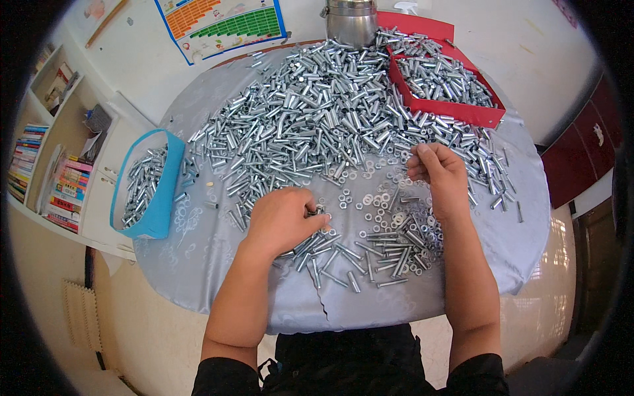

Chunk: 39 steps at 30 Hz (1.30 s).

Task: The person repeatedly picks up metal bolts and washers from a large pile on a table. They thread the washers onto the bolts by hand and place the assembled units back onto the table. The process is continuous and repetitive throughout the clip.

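My left hand [282, 219] is closed in a pinch low over the table, just above a small heap of bolts [330, 254]. What its fingertips hold, if anything, is too small to make out. My right hand [440, 173] has its fingers curled together at the near right edge of a big pile of metal sleeves and bolts [297, 119]; its grip is hidden. Between the hands lie loose hex nuts [345, 197] and flat washers [378, 200]. Nearer to me, below the right hand, is a mixed heap of bolts, nuts and washers [403, 247].
A blue box [158, 224] of metal parts stands at left, a red box [456, 116] of sleeves at back right. Behind the pile is a steel canister [351, 25]. The round table's silver-grey cloth [396, 307] has a tear near the front edge. A bookshelf [39, 152] stands far left.
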Tool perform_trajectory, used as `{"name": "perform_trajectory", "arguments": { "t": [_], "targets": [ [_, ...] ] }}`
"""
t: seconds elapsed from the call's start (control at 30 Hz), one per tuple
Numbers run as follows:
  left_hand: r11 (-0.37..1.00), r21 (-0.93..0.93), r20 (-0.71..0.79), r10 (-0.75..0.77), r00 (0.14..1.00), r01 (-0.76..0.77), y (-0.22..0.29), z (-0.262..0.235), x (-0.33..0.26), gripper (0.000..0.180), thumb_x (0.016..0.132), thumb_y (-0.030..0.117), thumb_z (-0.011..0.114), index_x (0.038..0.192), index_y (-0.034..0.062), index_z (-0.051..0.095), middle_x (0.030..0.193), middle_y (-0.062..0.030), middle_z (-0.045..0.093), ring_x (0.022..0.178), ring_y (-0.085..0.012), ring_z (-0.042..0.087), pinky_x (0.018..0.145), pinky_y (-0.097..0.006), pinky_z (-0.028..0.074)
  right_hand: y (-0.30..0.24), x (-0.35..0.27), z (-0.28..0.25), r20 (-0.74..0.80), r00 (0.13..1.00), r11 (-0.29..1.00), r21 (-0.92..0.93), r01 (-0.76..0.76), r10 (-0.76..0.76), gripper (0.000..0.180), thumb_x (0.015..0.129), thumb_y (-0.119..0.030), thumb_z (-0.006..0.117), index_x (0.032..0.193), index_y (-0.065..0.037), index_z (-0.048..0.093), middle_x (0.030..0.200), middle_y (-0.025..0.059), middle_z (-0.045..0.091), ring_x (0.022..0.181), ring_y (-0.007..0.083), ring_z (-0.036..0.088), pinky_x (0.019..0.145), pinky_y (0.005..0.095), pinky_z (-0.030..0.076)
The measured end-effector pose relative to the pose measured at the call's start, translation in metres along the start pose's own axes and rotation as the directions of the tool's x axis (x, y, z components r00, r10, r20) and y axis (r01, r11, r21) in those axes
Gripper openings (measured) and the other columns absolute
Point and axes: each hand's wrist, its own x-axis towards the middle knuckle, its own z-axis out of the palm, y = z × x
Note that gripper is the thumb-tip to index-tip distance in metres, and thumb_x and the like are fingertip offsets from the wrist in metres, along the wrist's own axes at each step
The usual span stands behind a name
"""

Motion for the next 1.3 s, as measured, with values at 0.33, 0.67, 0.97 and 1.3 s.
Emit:
{"name": "perform_trajectory", "arguments": {
  "t": [0.33, 0.67, 0.97, 1.3],
  "targets": [
    [0.943, -0.326, 0.005, -0.074, 0.997, 0.072, -0.006, 0.014, 0.002, 0.017, 0.077, 0.018, 0.071, 0.079, 0.0017, 0.067, 0.074, -0.0103, 0.066, 0.061, -0.0213, 0.063, 0.057, -0.035, 0.049, -0.024, -0.013, -0.025, 0.506, 0.857, 0.529, -0.754, 0.389, 0.092, 0.018, 0.076, -0.009, 0.072, 0.093, -0.003, 0.069, 0.084, 0.0103, 0.065, 0.074, 0.0211, 0.06, 0.067, 0.0331, 0.049],
    [0.256, -0.964, 0.044, -0.114, 0.993, 0.072, 0.007, 0.025, 0.005, 0.009, 0.086, 0.0, 0.062, 0.095, 0.0002, 0.059, 0.079, -0.0073, 0.063, 0.068, -0.0151, 0.064, 0.054, -0.032, 0.057, -0.026, -0.017, -0.007, 0.491, 0.867, 0.668, -0.618, 0.413, -0.082, 0.018, 0.083, -0.009, 0.065, 0.099, -0.002, 0.062, 0.087, 0.0166, 0.064, 0.08, 0.0317, 0.064, 0.072, 0.0393, 0.05],
    [0.192, -0.978, 0.052, -0.139, 0.989, 0.079, 0.011, 0.033, 0.007, 0.009, 0.088, 0.005, 0.061, 0.097, 0.003, 0.059, 0.081, -0.0082, 0.067, 0.07, -0.0159, 0.067, 0.053, -0.027, 0.054, -0.017, -0.031, 0.02, 0.609, 0.789, 0.658, -0.563, 0.499, -0.077, 0.019, 0.088, -0.016, 0.063, 0.102, -0.005, 0.061, 0.092, 0.0175, 0.065, 0.084, 0.0376, 0.063, 0.073, 0.0427, 0.049],
    [0.313, -0.945, 0.074, -0.079, 0.994, 0.095, 0.013, 0.041, 0.008, 0.014, 0.091, 0.008, 0.061, 0.103, 0.0005, 0.063, 0.088, -0.0071, 0.069, 0.073, -0.0134, 0.067, 0.062, -0.024, 0.054, -0.011, -0.031, 0.025, 0.627, 0.762, 0.703, -0.47, 0.534, -0.16, 0.019, 0.084, -0.01, 0.065, 0.102, -0.003, 0.063, 0.091, 0.0163, 0.066, 0.082, 0.0356, 0.064, 0.074, 0.0399, 0.05]
  ]
}}
